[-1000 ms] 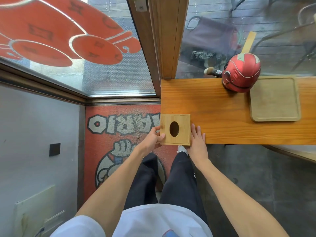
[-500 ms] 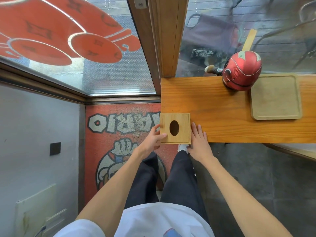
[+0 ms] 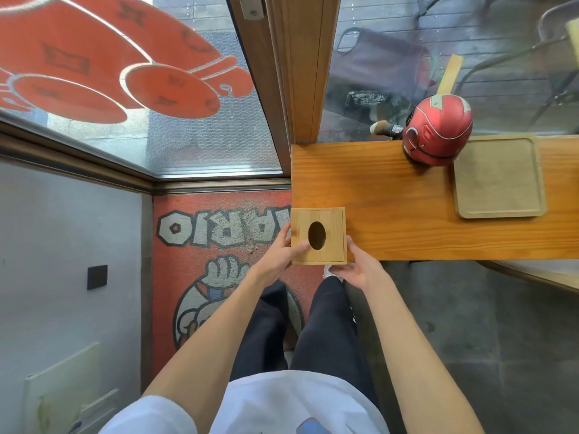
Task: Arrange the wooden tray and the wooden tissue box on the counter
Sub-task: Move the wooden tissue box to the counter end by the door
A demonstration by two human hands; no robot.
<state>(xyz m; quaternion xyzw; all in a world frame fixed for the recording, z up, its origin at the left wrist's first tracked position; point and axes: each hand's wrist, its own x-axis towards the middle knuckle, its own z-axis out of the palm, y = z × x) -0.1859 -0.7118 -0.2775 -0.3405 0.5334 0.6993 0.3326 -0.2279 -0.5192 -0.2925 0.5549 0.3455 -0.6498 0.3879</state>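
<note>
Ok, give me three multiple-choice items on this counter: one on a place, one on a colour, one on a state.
1. Where on the counter is the wooden tissue box?
A. near left corner
B. far right end
C. on the tray

2. What colour is the helmet?
A. blue
B. red
C. white

3. What does the wooden tray hold?
A. the helmet
B. tissues
C. nothing

Answers: 1 A, the box sits at the near left corner between the left hand and right hand. 2 B, its shell is red. 3 C, its surface is bare; the helmet stands beside it.
</note>
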